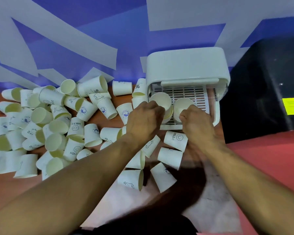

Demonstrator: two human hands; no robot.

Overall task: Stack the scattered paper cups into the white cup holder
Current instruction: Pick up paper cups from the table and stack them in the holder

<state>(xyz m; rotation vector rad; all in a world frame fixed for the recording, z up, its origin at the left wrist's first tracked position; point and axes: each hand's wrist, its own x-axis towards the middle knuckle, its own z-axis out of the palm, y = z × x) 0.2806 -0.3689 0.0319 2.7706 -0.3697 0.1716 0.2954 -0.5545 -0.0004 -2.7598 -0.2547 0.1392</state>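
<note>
Left hand [143, 119], right hand [198, 122], gripping cups [160, 99] in holder [187, 65]

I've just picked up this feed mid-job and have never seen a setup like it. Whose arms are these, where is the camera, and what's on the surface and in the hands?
There is no robot here. A person is working with bare hands, and the single picture comes from a wide-angle camera worn on their head, looking down. The left hand grips the rim of the left cup stack, and the right hand grips the right cup stack. Both stacks stand upright on the slotted floor of the white cup holder. Many loose paper cups lie scattered on the brown table, mostly to the left, with some between the arms.
</note>
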